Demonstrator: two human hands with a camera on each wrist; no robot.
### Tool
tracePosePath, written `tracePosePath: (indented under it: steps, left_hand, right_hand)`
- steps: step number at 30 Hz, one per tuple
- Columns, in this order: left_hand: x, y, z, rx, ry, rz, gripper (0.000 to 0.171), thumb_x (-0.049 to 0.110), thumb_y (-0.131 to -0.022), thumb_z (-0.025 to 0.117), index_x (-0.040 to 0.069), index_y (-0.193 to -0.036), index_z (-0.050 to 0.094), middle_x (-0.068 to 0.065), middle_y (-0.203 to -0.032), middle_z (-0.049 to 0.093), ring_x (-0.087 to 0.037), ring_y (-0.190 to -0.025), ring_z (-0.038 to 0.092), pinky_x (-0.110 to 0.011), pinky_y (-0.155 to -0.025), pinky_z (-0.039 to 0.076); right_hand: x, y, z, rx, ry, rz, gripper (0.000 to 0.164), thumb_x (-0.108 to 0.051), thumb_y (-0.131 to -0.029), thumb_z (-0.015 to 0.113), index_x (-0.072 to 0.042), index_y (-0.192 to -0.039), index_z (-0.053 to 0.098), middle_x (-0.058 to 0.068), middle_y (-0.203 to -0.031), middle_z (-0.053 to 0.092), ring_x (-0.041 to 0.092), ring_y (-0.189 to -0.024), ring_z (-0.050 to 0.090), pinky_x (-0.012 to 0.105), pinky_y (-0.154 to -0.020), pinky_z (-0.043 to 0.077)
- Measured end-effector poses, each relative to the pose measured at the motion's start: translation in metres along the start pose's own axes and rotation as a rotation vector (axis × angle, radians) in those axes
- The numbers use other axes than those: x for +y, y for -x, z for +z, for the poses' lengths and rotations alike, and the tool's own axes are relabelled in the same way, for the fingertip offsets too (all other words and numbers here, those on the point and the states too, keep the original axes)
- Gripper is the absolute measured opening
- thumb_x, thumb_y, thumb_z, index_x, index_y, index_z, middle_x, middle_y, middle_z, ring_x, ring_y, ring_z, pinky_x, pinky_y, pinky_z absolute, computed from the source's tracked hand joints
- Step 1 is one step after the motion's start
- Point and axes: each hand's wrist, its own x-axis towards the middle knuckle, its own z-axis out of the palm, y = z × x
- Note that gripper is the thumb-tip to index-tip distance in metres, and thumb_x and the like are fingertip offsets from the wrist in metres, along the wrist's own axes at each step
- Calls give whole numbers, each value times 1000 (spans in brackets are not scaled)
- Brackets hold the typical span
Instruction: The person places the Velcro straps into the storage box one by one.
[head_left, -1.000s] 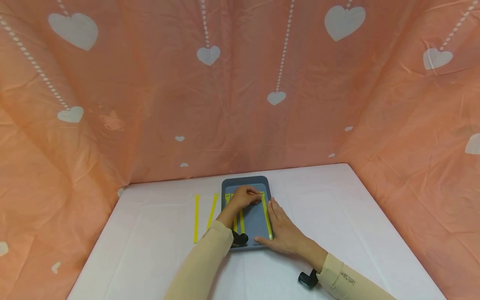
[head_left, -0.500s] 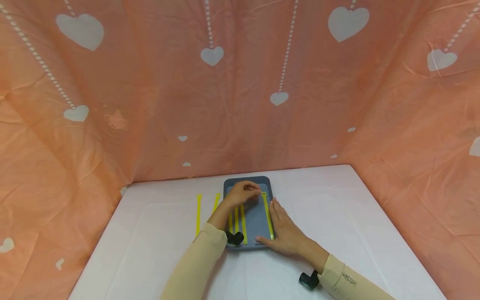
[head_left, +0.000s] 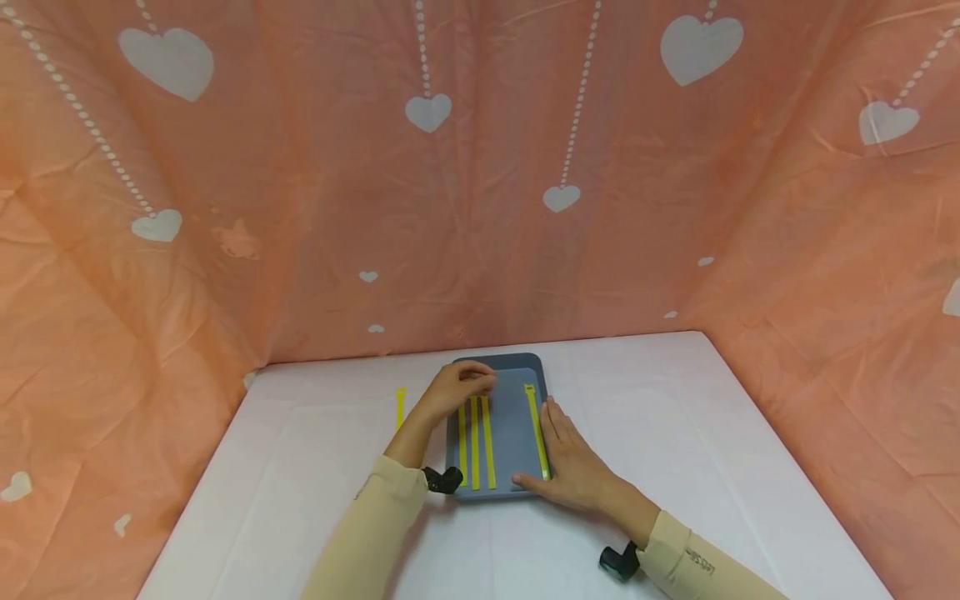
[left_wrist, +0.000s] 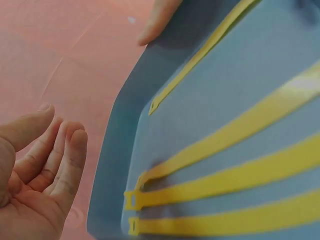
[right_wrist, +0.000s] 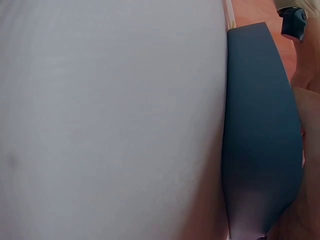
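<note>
A grey-blue shallow tray (head_left: 513, 450) holds flat yellow straps with slotted heads. Three straps (head_left: 475, 442) lie side by side along its left part, and a single strap (head_left: 537, 429) runs by the right wall. Over the tray's far left corner is my left hand (head_left: 453, 390), fingers bent loosely; the left wrist view shows nothing between thumb and fingertips. My right hand (head_left: 572, 462) lies against the tray's right side with straight fingers, its thumb reaching over the near right corner. Left of the tray another yellow strap (head_left: 401, 404) lies on the table, partly behind my left forearm.
The table has a white cover (head_left: 675, 433). Behind and at both sides hangs an orange-pink curtain (head_left: 480, 250) with white hearts. A small black camera (head_left: 444, 480) sits at my left wrist, and another black camera (head_left: 618, 562) at my right.
My left hand has drawn back leftward from the right strap's head, uncovering the tray's middle. My left forearm now hides one strap outside the tray. My right hand stays put.
</note>
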Motion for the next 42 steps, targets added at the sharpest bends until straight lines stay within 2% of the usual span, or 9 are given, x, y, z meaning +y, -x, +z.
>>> tracePosePath:
  steps: [7,15,23,33,42]
  left_hand:
    - [-8,7,-17,40,24,-23,39,23,-108,68,-4,-136,67,-28,-133,69,-42,-121,70,-56,-110,53]
    - [-21,13,-34,109,29,-17,37,16,-107,69,-10,-133,66,-30,-125,71,-47,-118,70,-53,-105,57]
    - [-34,23,-50,163,14,-15,34,11,-107,68,-11,-133,67,-29,-127,71,-44,-118,71,-53,-106,58]
    - [-48,35,-70,210,-7,-65,36,11,-107,68,-11,-135,65,-29,-129,71,-42,-118,72,-47,-103,60]
    - [-57,44,-91,257,-21,-77,36,10,-107,67,-13,-135,64,-33,-130,69,-43,-120,71,-47,-104,60]
  right_hand:
    - [-1,-1,-1,-7,-10,-1,124,-74,-95,64,10,-167,9,28,-177,2,39,-166,7,55,-133,19]
    - [-2,-1,-1,-15,-1,9,125,-75,-95,63,9,-168,8,26,-178,0,38,-166,6,54,-133,17]
    - [-3,-1,-2,-14,11,8,125,-76,-95,63,9,-168,8,26,-178,0,37,-166,5,52,-134,16]
    - [-2,-1,-2,-2,31,-1,125,-77,-95,61,10,-167,10,27,-178,2,37,-166,7,53,-134,14]
    - [-2,-1,-1,0,29,-4,125,-77,-95,61,10,-167,10,27,-178,2,37,-166,7,53,-134,14]
